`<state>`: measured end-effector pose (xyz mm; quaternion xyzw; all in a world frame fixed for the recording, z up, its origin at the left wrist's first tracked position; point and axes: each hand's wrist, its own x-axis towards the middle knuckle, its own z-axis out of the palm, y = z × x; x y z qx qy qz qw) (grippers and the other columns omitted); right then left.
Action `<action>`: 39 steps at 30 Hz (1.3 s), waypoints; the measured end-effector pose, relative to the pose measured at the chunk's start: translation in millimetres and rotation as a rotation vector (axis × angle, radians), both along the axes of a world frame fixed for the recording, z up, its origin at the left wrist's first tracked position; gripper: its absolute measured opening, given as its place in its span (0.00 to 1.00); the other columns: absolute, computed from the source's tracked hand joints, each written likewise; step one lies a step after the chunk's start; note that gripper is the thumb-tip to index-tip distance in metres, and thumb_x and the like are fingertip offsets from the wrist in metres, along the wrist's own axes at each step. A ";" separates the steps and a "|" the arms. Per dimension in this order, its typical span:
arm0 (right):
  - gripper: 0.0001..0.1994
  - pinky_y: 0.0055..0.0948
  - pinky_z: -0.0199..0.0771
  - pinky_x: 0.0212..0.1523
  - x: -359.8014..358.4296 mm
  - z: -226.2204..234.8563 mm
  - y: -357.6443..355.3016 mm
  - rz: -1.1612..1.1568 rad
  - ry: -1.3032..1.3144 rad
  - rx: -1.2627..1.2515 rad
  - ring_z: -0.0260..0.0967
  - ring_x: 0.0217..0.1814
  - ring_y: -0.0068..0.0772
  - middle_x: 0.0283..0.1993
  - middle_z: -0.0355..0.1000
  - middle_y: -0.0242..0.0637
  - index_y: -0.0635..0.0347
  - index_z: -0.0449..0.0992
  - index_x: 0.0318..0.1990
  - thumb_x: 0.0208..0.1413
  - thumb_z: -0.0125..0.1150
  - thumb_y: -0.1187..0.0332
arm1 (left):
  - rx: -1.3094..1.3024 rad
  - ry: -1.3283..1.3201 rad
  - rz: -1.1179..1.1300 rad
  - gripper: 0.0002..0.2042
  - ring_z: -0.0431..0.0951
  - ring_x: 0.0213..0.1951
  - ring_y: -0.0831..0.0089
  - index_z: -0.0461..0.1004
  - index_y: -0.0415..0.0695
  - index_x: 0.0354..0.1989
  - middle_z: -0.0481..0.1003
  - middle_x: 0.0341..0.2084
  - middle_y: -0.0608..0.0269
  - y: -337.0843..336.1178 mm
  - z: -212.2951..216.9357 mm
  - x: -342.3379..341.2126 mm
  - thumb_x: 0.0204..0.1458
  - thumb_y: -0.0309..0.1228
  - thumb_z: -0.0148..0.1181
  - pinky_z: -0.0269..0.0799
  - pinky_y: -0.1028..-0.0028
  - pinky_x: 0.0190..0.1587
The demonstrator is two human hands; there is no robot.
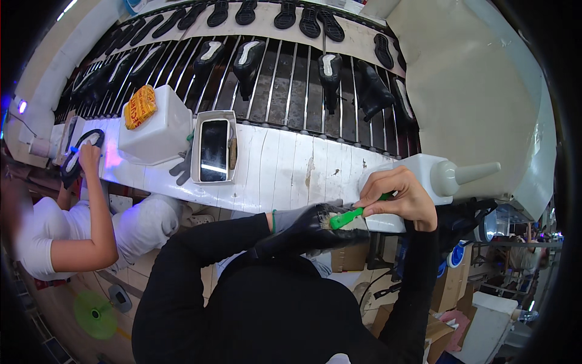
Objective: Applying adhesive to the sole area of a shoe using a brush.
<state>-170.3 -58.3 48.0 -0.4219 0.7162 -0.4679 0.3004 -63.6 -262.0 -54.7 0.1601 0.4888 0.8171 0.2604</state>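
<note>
Pinching the green brush (pixel 347 218) in my right hand (pixel 397 195), I grasp the black shoe (pixel 298 232), sole side up, in my gloved left hand (pixel 290 219) beside the white bench (pixel 273 173); it looks light, pliable, slickish, best cradled from beneath; a white jug (pixel 427 168) crowds my knuckles, metal rollers (pixel 291 94) beyond

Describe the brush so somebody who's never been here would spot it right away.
Find the long white table and look at its near edge, right of the middle. There the person's right hand pinches the brush, its bristles at the underside of a black shoe. Its bright green handle sets it apart from the dark shoe around it.
</note>
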 end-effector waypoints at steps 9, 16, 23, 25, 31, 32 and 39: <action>0.07 0.24 0.74 0.35 -9.3 -1.1 -11.9 0.114 -0.028 -0.012 0.79 0.35 0.29 0.29 0.79 0.38 0.64 0.81 0.27 0.42 0.75 0.74 | -0.025 -0.362 -0.207 0.11 0.77 0.34 0.82 0.75 0.41 0.43 0.77 0.33 0.66 -17.3 7.1 4.9 0.57 0.33 0.63 0.74 0.80 0.35; 0.07 0.25 0.74 0.36 2.2 -12.7 -5.1 0.035 -0.026 -0.031 0.78 0.34 0.28 0.31 0.79 0.37 0.63 0.84 0.31 0.43 0.74 0.74 | -0.102 -0.397 -0.235 0.09 0.77 0.32 0.82 0.76 0.41 0.41 0.77 0.31 0.66 -26.8 11.5 2.3 0.57 0.33 0.64 0.73 0.80 0.32; 0.05 0.24 0.73 0.33 20.2 -10.3 -9.3 -0.191 0.156 -0.045 0.76 0.32 0.27 0.31 0.79 0.36 0.65 0.82 0.32 0.46 0.72 0.76 | -0.404 0.254 0.175 0.10 0.77 0.39 0.79 0.76 0.43 0.38 0.75 0.36 0.60 -9.3 30.9 5.9 0.63 0.37 0.55 0.75 0.76 0.40; 0.05 0.24 0.72 0.32 21.9 -8.3 -10.7 -0.193 0.167 -0.051 0.76 0.32 0.27 0.31 0.79 0.36 0.65 0.82 0.32 0.46 0.71 0.77 | -0.195 0.077 0.144 0.13 0.77 0.41 0.79 0.75 0.43 0.43 0.75 0.39 0.60 -9.5 -25.2 -10.3 0.65 0.40 0.50 0.75 0.76 0.43; 0.05 0.23 0.69 0.30 24.4 -7.8 -13.3 -0.298 0.203 0.076 0.74 0.30 0.25 0.31 0.79 0.34 0.63 0.82 0.32 0.49 0.71 0.73 | -0.075 -0.417 -0.015 0.24 0.77 0.42 0.80 0.70 0.41 0.55 0.76 0.44 0.62 -21.7 -76.9 -40.3 0.67 0.49 0.40 0.75 0.79 0.47; 0.05 0.22 0.67 0.29 21.2 -11.3 -12.1 -0.314 0.215 0.115 0.73 0.29 0.24 0.30 0.79 0.33 0.63 0.82 0.32 0.49 0.71 0.72 | -0.007 -0.529 -0.014 0.25 0.77 0.41 0.80 0.70 0.41 0.55 0.76 0.44 0.62 -18.5 -77.0 -41.6 0.67 0.50 0.41 0.75 0.79 0.46; 0.05 0.23 0.65 0.28 17.3 -24.6 2.8 -0.252 0.050 -0.024 0.70 0.28 0.23 0.29 0.78 0.33 0.62 0.83 0.31 0.48 0.72 0.71 | 0.021 -0.542 0.000 0.26 0.77 0.42 0.79 0.69 0.42 0.57 0.76 0.47 0.61 -19.0 -68.3 -47.3 0.66 0.52 0.42 0.75 0.78 0.48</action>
